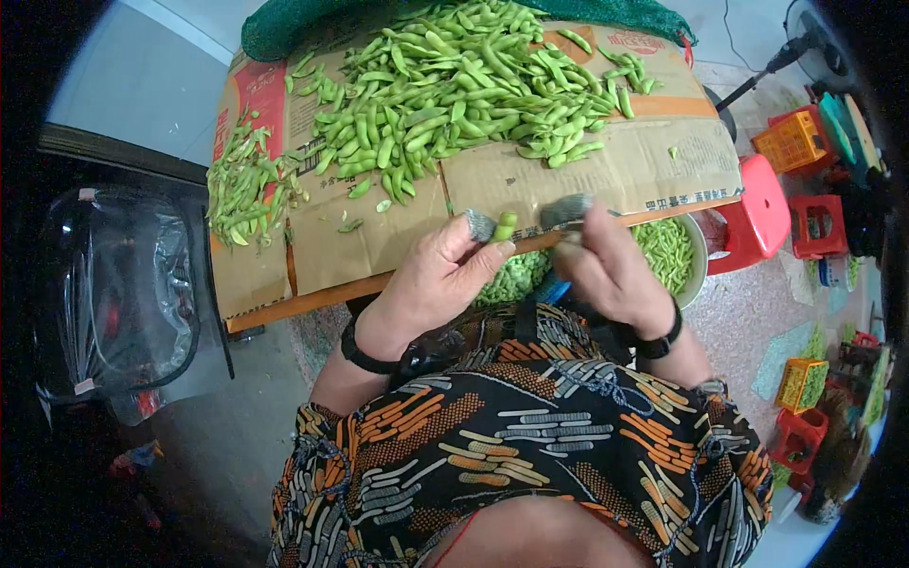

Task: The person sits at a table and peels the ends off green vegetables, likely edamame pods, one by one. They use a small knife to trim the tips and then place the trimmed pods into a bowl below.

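Note:
Near the front edge of the cardboard sheet (525, 170), my left hand (444, 266) pinches a green soybean pod (505, 226) between thumb and a finger that wears a grey fabric cover. My right hand (614, 273) is beside it to the right, its fingers curled and blurred, one of them also wearing a grey cover; whether it holds anything I cannot tell. A large pile of green pods (454, 99) lies on the cardboard beyond my hands. Below the table edge, shelled green beans (515, 279) show between my wrists, partly hidden.
A smaller heap of thin pods (248, 184) lies at the left of the cardboard. A metal basin (699, 259) of pods is at the right below the table, near a red plastic stool (763, 213). Green netting (284, 28) lines the far edge. A fan (817, 50) stands at top right.

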### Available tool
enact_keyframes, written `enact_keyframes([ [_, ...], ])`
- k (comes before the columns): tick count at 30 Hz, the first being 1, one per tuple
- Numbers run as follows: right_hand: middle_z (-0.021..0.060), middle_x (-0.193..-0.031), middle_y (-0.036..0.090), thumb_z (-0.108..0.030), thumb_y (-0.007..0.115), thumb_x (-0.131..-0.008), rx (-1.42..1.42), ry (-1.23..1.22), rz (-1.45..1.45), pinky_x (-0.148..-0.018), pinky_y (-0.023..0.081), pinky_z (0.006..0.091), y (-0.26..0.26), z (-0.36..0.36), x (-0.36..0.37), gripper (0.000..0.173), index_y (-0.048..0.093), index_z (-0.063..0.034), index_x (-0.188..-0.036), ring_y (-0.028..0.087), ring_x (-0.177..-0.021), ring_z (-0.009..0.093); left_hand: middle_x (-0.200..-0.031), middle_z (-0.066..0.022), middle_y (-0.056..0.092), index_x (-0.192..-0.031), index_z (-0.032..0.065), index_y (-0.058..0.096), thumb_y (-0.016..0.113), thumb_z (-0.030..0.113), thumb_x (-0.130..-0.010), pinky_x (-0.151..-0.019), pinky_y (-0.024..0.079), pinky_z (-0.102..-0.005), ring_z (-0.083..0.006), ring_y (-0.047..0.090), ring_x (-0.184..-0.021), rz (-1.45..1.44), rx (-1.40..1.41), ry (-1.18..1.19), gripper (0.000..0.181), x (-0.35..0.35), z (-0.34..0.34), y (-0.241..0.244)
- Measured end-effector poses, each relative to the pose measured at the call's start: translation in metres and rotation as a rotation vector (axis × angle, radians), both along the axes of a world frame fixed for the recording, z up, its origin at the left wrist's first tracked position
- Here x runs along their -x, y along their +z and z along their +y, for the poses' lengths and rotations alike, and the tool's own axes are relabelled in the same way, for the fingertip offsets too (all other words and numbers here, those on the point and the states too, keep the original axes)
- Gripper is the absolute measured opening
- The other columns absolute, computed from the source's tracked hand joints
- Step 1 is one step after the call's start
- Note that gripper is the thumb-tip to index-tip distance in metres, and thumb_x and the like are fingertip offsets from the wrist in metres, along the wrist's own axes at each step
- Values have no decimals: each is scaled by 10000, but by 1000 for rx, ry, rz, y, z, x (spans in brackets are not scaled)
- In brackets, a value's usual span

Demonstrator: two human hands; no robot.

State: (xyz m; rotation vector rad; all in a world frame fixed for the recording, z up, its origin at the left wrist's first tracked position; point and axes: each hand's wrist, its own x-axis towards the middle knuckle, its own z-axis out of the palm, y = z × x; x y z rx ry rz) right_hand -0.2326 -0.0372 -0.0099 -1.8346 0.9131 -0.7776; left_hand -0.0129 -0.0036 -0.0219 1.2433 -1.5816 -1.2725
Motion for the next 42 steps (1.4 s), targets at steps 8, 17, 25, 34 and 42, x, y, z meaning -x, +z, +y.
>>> enact_keyframes([
  [8,-1,-678,481,-128,405,-959,-460,313,-193,-448,346,227,-2,-10,-24,144,424,-46,-1076,432,-498,74,-561,-29,443,-750,4,514,618,132,-883,-464,349,-283,-95,371,-524,-97,59,9,212,-2,6,7],
  [17,38,-641,472,-145,415,-955,-258,347,-26,-494,402,302,-6,-16,-23,112,414,-42,-997,477,-532,145,-596,-157,497,-713,0,467,632,128,-844,-490,385,-422,-349,496,-524,-450,500,-23,246,0,5,9],
  [25,40,-632,475,-87,424,-943,-231,405,-160,-504,411,299,-19,-16,-29,63,430,-58,-998,483,-540,163,-616,-110,529,-735,28,542,654,112,-830,-489,420,-356,-265,539,-535,-477,559,-13,170,-6,10,5],
  [34,57,-587,445,-62,427,-932,13,385,-164,-473,420,334,-31,-17,-37,80,436,-62,-1011,485,-483,217,-583,-5,532,-719,35,546,621,127,-888,-486,416,-251,-86,503,-525,-44,74,-76,206,-15,11,0],
  [42,16,-600,470,-41,371,-946,-393,480,-340,-426,375,234,-26,-11,-36,117,445,-77,-1029,461,-444,108,-578,4,520,-773,26,530,626,200,-896,-465,398,-251,-82,479,-501,-307,368,-115,234,-17,15,12],
])
